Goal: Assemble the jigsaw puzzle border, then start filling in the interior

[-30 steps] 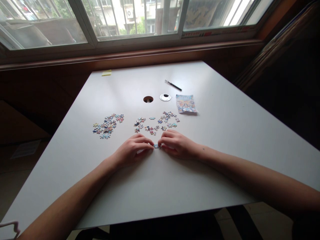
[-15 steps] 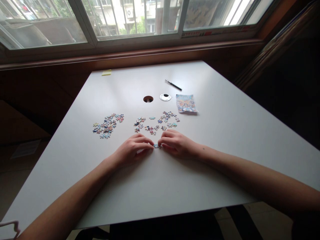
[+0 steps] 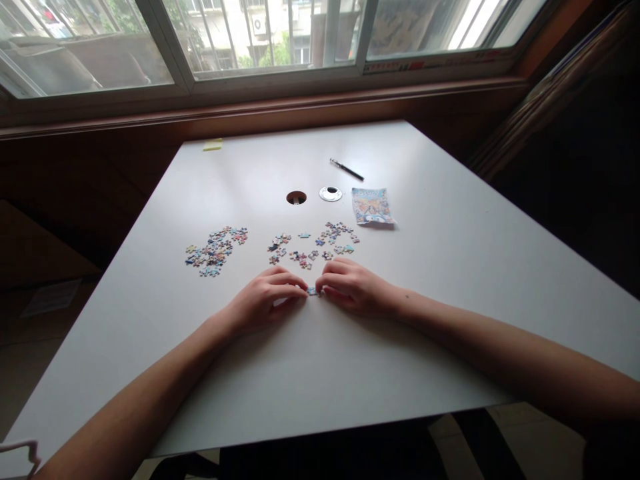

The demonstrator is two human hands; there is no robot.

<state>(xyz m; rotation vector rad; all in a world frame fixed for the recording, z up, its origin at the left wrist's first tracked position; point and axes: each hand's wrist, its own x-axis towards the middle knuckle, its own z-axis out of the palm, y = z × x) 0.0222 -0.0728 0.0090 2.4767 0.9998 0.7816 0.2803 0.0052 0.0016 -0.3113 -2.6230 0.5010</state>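
Observation:
Small light-blue jigsaw puzzle pieces (image 3: 313, 291) lie on the white table between my fingertips. My left hand (image 3: 267, 293) pinches them at their left end, thumb and fingers close together. At the right end my right hand (image 3: 353, 287) has its curled fingers closed on them. How the pieces join is too small to make out, and the fingertips partly cover them. Just beyond my hands, loose jigsaw pieces (image 3: 301, 259) are spread in an arc. A denser pile of jigsaw pieces (image 3: 213, 252) sits farther left.
A printed picture sheet or packet (image 3: 373, 206) lies right of the pieces. Behind are a black pen (image 3: 347, 169), a round silver cover (image 3: 331, 194) and a hole (image 3: 297, 198) in the white table (image 3: 320, 373). A yellow sticker (image 3: 213, 145) marks the far left corner.

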